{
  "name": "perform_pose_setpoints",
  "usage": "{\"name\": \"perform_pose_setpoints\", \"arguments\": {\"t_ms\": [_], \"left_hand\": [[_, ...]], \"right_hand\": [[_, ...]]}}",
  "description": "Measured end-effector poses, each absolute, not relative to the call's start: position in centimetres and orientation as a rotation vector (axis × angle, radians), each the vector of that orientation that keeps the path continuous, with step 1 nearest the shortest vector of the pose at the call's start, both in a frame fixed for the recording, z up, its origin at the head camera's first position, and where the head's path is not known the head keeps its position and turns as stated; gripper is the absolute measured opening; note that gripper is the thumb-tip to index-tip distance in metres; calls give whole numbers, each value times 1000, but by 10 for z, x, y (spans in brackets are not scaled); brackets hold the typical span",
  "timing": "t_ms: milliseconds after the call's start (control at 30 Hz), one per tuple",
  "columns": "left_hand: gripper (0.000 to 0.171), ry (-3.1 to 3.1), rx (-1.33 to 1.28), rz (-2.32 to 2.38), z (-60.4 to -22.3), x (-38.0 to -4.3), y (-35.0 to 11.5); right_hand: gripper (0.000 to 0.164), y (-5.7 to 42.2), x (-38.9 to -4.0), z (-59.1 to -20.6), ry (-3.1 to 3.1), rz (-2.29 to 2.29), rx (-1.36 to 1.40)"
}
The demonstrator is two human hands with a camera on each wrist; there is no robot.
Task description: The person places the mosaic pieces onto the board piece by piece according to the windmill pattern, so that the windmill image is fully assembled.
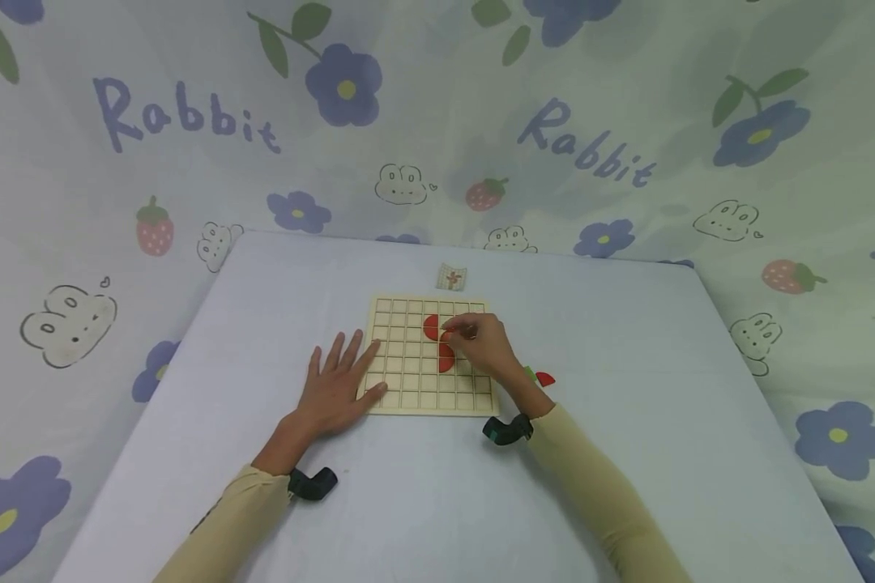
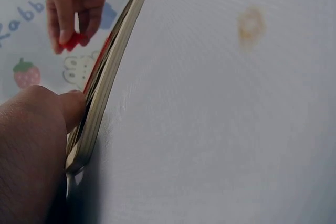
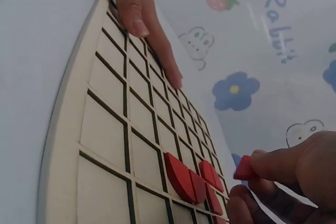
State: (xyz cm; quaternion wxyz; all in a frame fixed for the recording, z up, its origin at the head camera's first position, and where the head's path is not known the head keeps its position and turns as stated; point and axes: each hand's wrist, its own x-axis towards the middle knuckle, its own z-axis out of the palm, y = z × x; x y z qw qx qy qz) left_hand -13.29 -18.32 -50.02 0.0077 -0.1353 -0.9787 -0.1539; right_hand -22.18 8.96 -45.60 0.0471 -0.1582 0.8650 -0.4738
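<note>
A wooden grid board (image 1: 401,372) with square cells lies on the white table. My left hand (image 1: 335,393) rests at its left edge, fingers spread and thumb on the frame. Over the right half of the board, my right hand (image 1: 484,344) pinches a small red piece (image 3: 244,168) between thumb and fingers, raised above the grid in the right wrist view. Red quarter-round pieces sit in cells near the middle, some forming a rounded shape (image 1: 446,359) and others just up and left of it (image 1: 431,327). The right hand hides some cells.
Right of the board, a red quarter-round piece (image 1: 546,379) and a green piece (image 1: 530,373) lie on the table (image 1: 627,364). A small picture card (image 1: 452,278) is behind the board. A printed curtain (image 1: 437,121) hangs beyond the far edge.
</note>
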Motion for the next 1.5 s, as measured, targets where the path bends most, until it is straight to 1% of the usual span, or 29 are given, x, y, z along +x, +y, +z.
{"name": "perform_pose_setpoints", "arguments": {"t_ms": [100,267,567,700,967,1033,1133,1267,1500], "left_hand": [[78,-3063,-430,-488,-501,-134,-182],[78,-3069,-440,-497,-501,-135,-181],[78,-3067,-440,-497,-500,-135,-178],[77,-3059,-451,-509,-501,-134,-177],[75,-3044,-418,-518,-502,-133,-178],[75,-3045,-422,-519,-502,-133,-178],[77,-3052,-434,-522,-502,-133,-176],[79,-3070,-432,-497,-503,-132,-177],[80,-3076,-396,-472,-500,-131,-180]], "right_hand": [[8,83,-223,-460,2631,-1448,-446],[11,73,-223,-469,2711,-1339,-460],[11,67,-221,-473,2994,-911,-787],[11,69,-219,-474,3012,-807,-818],[8,69,-218,-475,2995,-784,-916],[8,72,-218,-473,2982,-805,-897],[9,85,-215,-469,2975,-841,-783],[10,114,-210,-464,2975,-882,-635],[20,172,-202,-461,2870,-889,-402]]}}
